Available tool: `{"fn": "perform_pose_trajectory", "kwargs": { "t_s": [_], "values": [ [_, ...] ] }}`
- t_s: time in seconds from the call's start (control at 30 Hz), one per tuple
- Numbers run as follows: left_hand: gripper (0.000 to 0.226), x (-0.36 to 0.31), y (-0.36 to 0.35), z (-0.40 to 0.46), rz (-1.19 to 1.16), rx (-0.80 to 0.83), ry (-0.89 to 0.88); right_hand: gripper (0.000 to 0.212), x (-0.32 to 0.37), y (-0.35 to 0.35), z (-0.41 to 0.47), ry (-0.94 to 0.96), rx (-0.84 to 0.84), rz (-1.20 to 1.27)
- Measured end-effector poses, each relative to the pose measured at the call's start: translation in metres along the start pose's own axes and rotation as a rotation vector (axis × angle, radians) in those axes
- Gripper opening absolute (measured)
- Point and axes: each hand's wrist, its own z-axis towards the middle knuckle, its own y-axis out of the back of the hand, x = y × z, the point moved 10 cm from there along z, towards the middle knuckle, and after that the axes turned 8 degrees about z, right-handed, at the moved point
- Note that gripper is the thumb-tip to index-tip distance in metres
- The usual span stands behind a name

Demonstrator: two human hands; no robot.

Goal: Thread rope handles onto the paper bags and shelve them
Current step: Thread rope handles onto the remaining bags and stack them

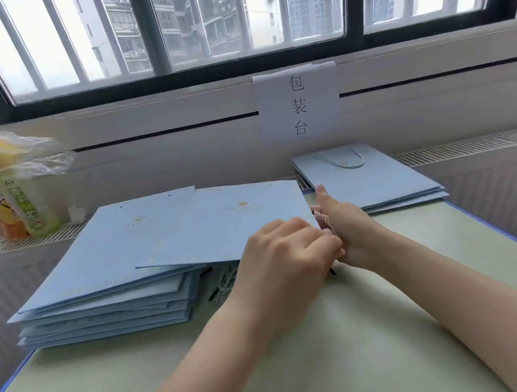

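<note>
A flat light-blue paper bag [222, 224] lies tilted across a stack of the same bags [103, 302] on the left of the table. At its right edge, my left hand [285, 253] pinches a twisted white rope [324, 221] against the bag's corner. My right hand [345, 228] grips the same rope from the right, thumb pointing up. A bundle of loose ropes [226, 282] lies under the bag's near edge, partly hidden by my left hand. A short pile of bags with a rope handle [372, 178] rests at the back right.
The pale green table [345, 352] has a blue rim. Two drink bottles under a plastic bag [17, 200] stand at the back left on the radiator grille. A paper sign [299, 103] hangs on the wall under the window.
</note>
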Motion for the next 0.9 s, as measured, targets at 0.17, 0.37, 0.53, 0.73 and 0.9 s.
{"fn": "perform_pose_trajectory", "kwargs": {
  "t_s": [0.17,0.37,0.53,0.73,0.9],
  "values": [
    [0.021,-0.005,-0.007,-0.001,-0.045,0.028,-0.049,0.041,0.013,0.014,0.001,0.097,-0.029,-0.189],
    [0.045,0.076,-0.014,-0.019,0.020,0.150,0.390,0.029,0.048,0.025,0.002,0.236,0.006,-0.018],
    [0.047,0.140,0.016,-0.047,-0.008,-0.038,0.896,0.034,0.067,0.038,0.001,0.286,0.011,-0.011],
    [0.028,0.146,-0.025,-0.066,-1.174,-0.093,1.326,0.021,0.077,0.047,-0.001,0.356,-0.103,-0.164],
    [0.029,0.126,-0.042,-0.066,-1.400,0.082,1.362,0.017,0.103,0.053,-0.017,0.596,-0.277,-0.137]
  ]
}}
